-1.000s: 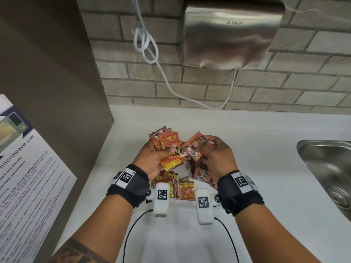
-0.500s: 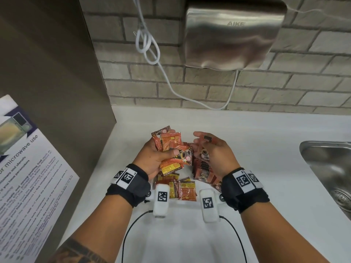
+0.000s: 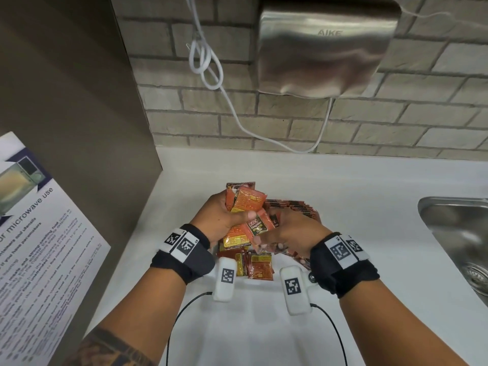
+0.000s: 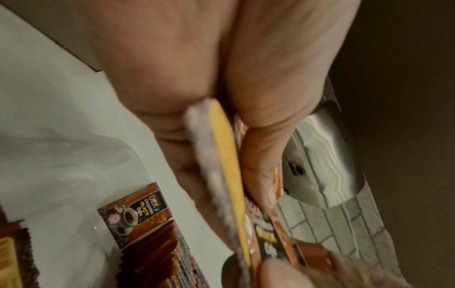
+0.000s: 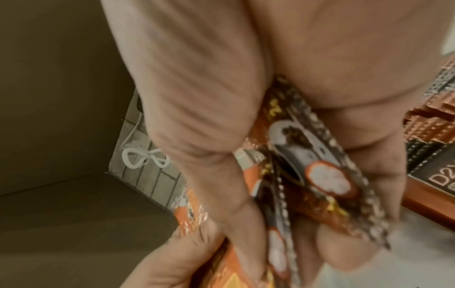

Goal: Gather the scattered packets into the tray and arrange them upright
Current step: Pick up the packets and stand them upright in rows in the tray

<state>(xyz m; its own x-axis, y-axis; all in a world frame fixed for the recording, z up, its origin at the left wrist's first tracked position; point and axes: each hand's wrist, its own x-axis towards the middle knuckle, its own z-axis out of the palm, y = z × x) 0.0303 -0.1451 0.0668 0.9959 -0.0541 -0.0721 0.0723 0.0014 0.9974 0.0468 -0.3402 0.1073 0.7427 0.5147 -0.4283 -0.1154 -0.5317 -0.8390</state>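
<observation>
My left hand (image 3: 224, 219) grips a fanned bunch of orange packets (image 3: 244, 203) above the white counter; in the left wrist view they show edge-on (image 4: 225, 175). Right beside it, my right hand (image 3: 289, 231) pinches a brown coffee packet (image 3: 260, 225), printed with a cup and fruit (image 5: 317, 175). A row of packets (image 3: 293, 207) stands upright just beyond the right hand, inside a clear tray (image 4: 74, 148) whose row (image 4: 152, 243) shows in the left wrist view. More packets (image 3: 260, 265) lie flat between my wrists.
A steel sink (image 3: 459, 233) is sunk into the counter at right. A brown side panel (image 3: 79, 101) with a microwave notice (image 3: 39, 233) closes off the left. On the brick wall hang a hand dryer (image 3: 324, 48) and its white cable (image 3: 206, 62).
My right hand has come down and in toward the left hand with its packet. The upright row behind it now shows. The left hand's bunch has stayed in about the same place.
</observation>
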